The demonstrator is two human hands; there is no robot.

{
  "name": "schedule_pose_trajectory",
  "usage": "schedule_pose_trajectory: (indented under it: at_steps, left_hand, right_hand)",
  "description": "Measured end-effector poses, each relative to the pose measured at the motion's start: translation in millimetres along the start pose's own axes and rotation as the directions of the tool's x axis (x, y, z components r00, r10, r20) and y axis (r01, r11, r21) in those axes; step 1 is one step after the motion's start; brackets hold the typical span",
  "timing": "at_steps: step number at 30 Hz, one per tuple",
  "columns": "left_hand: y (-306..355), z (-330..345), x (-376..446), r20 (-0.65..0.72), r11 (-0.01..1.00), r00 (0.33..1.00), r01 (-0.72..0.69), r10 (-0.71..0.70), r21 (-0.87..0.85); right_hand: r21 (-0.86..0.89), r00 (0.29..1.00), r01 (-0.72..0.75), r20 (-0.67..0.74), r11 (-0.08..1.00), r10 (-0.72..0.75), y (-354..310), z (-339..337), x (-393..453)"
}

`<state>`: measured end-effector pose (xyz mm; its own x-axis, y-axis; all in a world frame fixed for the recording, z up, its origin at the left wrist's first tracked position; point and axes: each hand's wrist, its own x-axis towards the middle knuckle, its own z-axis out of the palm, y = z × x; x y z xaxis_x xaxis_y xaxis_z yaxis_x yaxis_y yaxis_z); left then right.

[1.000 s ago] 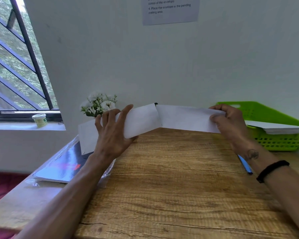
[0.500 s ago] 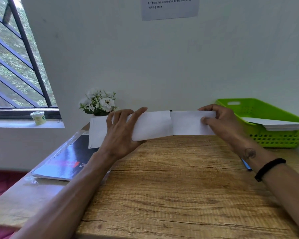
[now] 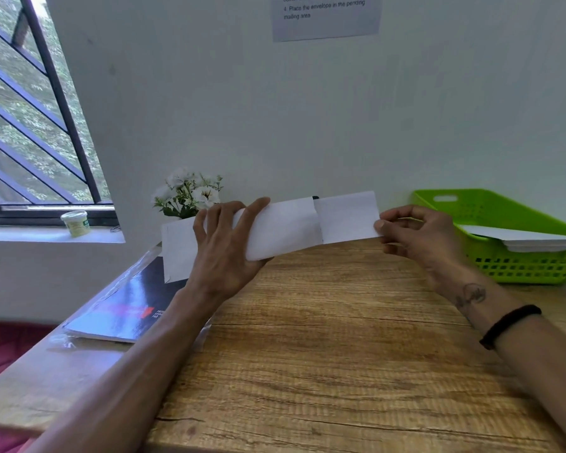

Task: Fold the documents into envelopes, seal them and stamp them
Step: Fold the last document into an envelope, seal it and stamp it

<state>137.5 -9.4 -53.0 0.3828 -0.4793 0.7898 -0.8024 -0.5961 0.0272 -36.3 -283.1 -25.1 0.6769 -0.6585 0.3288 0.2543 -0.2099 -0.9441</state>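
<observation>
Wood-grain planks of a desk (image 3: 324, 371) stretch beneath a white envelope (image 3: 275, 228) held just above the far edge, long side running left to right and tilted slightly up toward the right. From its open right end a folded white document (image 3: 348, 217) sticks out, partly inside the envelope, its right edge free; both are plain white with no print that can be read. The left hand (image 3: 223, 256) grips the envelope around its middle, back of the hand toward the camera, fingers spread over the front face and the thumb hidden behind. The right hand (image 3: 415, 233) pinches the document's right edge between thumb and curled fingertips, a dark band on its wrist and a small tattoo on the forearm. Behind the envelope a bunch of white flowers (image 3: 190, 192) stands against the pale wall. To the left, a dark glossy booklet (image 3: 128, 308) in clear plastic lies on the desk, partly under the left forearm. At the right, a green plastic basket (image 3: 490, 207) holds a stack of white sheets (image 3: 530, 238). A printed notice (image 3: 325, 14) is fixed to the wall above, and a barred window (image 3: 30, 125) at the left has a small pale tub (image 3: 76, 223) on its sill.
</observation>
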Motion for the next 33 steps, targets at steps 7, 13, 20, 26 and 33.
schedule_pose_trajectory:
  at_steps: [7,13,20,26,33]
  left_hand:
    - [8.2,0.5,-1.5,0.013,0.999,0.999,-0.038,0.039,-0.012]
    - [17.4,0.8,-0.5,0.024,0.996,0.996,-0.080,0.081,-0.033]
    - [20.1,-0.3,-0.6,0.030,0.995,0.996,-0.087,0.088,-0.040]
    - [26.1,0.7,-1.4,0.019,0.994,0.994,-0.103,0.103,-0.031]
    - [32.1,1.6,-2.1,0.033,0.991,0.991,-0.130,0.131,-0.031]
  right_hand:
    - [-0.080,0.995,0.052,0.092,0.995,-0.045,4.1,17.9,-15.8]
    - [-0.208,0.976,0.153,0.184,0.966,-0.115,3.0,30.6,-29.3]
    - [-0.292,0.925,0.247,0.354,0.924,-0.136,-0.4,36.7,-35.5]
    - [-0.278,0.861,0.212,0.507,0.937,-0.044,-2.1,40.0,-35.5]
    - [-0.266,0.856,0.182,0.516,0.947,-0.020,-2.7,40.7,-39.6]
